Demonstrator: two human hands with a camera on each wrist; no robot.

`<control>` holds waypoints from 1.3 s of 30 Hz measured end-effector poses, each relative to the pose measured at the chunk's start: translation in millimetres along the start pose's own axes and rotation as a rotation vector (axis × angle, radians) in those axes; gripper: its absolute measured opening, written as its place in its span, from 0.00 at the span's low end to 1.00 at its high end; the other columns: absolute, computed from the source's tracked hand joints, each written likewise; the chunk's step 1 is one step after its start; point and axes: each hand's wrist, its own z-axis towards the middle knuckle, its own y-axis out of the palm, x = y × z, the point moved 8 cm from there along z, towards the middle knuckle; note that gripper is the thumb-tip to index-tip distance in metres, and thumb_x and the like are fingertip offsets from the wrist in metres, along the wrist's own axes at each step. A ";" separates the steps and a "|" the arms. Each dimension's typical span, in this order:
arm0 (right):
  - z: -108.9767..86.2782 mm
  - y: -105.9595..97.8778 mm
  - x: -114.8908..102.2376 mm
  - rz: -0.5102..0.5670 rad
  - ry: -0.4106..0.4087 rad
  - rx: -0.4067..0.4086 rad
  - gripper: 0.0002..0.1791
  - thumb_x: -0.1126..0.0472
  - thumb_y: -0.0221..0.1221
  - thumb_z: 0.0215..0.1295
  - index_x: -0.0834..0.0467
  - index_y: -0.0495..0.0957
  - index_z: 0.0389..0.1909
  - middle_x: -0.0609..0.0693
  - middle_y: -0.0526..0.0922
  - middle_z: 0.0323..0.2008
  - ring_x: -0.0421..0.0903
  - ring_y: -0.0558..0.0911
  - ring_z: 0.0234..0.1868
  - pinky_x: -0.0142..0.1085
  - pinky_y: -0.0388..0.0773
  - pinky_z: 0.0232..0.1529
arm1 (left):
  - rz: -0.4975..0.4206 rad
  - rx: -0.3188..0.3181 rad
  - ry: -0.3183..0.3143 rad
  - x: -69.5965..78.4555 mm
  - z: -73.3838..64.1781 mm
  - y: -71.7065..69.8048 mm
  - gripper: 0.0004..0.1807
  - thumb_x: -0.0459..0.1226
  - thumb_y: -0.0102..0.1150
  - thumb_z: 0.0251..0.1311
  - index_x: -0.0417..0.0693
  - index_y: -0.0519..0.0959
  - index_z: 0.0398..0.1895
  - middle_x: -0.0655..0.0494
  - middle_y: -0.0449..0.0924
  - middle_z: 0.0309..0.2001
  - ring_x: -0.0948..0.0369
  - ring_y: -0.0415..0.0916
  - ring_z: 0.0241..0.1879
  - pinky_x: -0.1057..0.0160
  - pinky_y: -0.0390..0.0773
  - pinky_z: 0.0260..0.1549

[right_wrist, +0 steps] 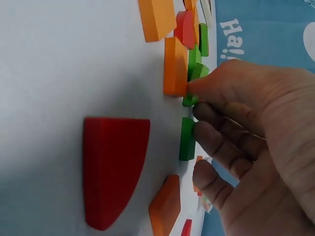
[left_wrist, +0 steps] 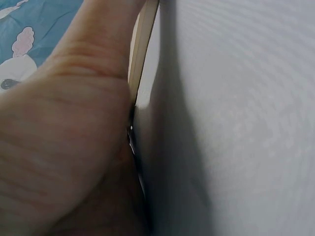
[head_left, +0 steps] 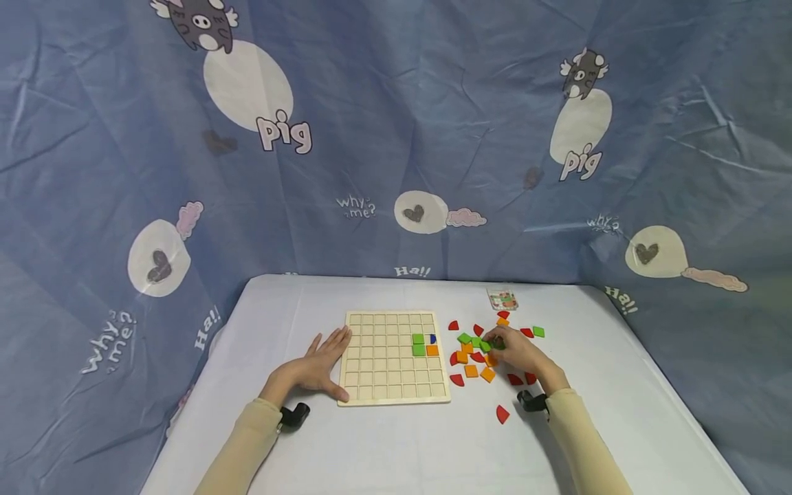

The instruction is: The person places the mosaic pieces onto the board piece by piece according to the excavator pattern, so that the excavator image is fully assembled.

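My left hand [head_left: 318, 364] rests with fingers spread along the left edge of a pale wooden grid board [head_left: 383, 375]. In the left wrist view the palm [left_wrist: 64, 142] covers most of the board's edge. On the board's right side sit two green squares, an orange square [head_left: 432, 350] and a small blue piece [head_left: 433, 339]. My right hand [head_left: 516, 349] is low among loose blocks to the right, thumb and index finger pinching a green square block [right_wrist: 199, 72], partly hidden by the thumb. Another green block [right_wrist: 187, 139] stands beside the other fingertips.
Red quarter-round blocks [head_left: 502, 414] and orange squares [head_left: 487, 375] lie scattered around the right hand. A green square [head_left: 539, 332] lies beyond it. A small clear packet with a printed picture [head_left: 502, 300] is at the back of the white table [head_left: 371, 447]. A blue patterned cloth [head_left: 346, 137] hangs behind.
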 end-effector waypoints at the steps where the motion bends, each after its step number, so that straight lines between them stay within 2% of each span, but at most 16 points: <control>1: 0.6 0.3 0.6 -0.006 -0.002 -0.003 0.14 0.61 0.65 0.59 0.56 0.80 0.46 0.48 0.81 0.43 0.45 0.77 0.42 0.48 0.78 0.52 | 0.001 0.000 0.002 0.0 0.0 0.3 0.77 0.67 0.71 0.33 0.38 0.35 0.76 0.43 0.29 0.78 0.46 0.27 0.77 0.38 0.27 0.72; 5: 1.9 0.4 2.8 0.000 0.004 -0.004 0.14 0.57 0.67 0.58 0.54 0.80 0.45 0.47 0.80 0.43 0.44 0.77 0.41 0.47 0.78 0.53 | -0.001 0.001 0.008 0.5 -0.3 0.2 0.77 0.67 0.71 0.33 0.38 0.35 0.76 0.43 0.29 0.78 0.46 0.27 0.77 0.38 0.27 0.72; 10: 1.4 0.1 2.4 0.000 -0.006 0.001 0.14 0.59 0.67 0.57 0.55 0.80 0.45 0.47 0.80 0.43 0.44 0.77 0.41 0.48 0.78 0.53 | -0.011 -0.001 0.012 1.3 -0.7 -0.6 0.77 0.66 0.72 0.33 0.38 0.35 0.76 0.43 0.29 0.78 0.45 0.27 0.77 0.38 0.27 0.71; 18: 0.6 -1.9 4.5 0.076 0.016 0.025 0.15 0.56 0.69 0.55 0.57 0.80 0.42 0.47 0.81 0.36 0.43 0.77 0.36 0.38 0.79 0.42 | -0.011 -0.003 -0.002 1.0 0.0 -1.3 0.77 0.65 0.72 0.34 0.38 0.35 0.76 0.43 0.29 0.78 0.46 0.26 0.77 0.38 0.27 0.71; 22: 0.4 -1.1 -1.7 0.089 -0.007 0.061 0.14 0.55 0.69 0.56 0.55 0.80 0.41 0.46 0.81 0.35 0.43 0.76 0.34 0.33 0.77 0.36 | -0.007 -0.004 -0.002 0.4 0.3 -0.9 0.77 0.66 0.72 0.34 0.38 0.35 0.76 0.43 0.29 0.78 0.46 0.26 0.77 0.38 0.27 0.72; 28: 2.1 6.1 -33.0 0.106 -0.080 0.087 0.13 0.55 0.69 0.55 0.54 0.81 0.40 0.45 0.80 0.34 0.43 0.75 0.34 0.32 0.76 0.33 | -0.014 -0.012 0.009 -0.3 -0.4 -0.2 0.77 0.66 0.72 0.34 0.38 0.34 0.76 0.43 0.28 0.78 0.45 0.26 0.77 0.38 0.25 0.71; 31: 5.2 13.7 -52.9 0.103 -0.122 0.078 0.12 0.54 0.70 0.55 0.51 0.81 0.39 0.43 0.80 0.34 0.42 0.75 0.35 0.31 0.75 0.35 | -0.008 -0.008 0.013 -1.1 0.0 0.1 0.77 0.66 0.71 0.34 0.37 0.34 0.76 0.43 0.27 0.78 0.45 0.26 0.77 0.38 0.26 0.71; 39: 16.6 40.9 -112.3 0.049 -0.324 0.035 0.10 0.56 0.69 0.56 0.51 0.81 0.38 0.41 0.79 0.34 0.40 0.75 0.34 0.29 0.75 0.33 | 0.002 -0.012 0.001 -2.1 1.1 1.2 0.77 0.66 0.71 0.34 0.39 0.34 0.76 0.44 0.28 0.78 0.46 0.26 0.77 0.38 0.26 0.72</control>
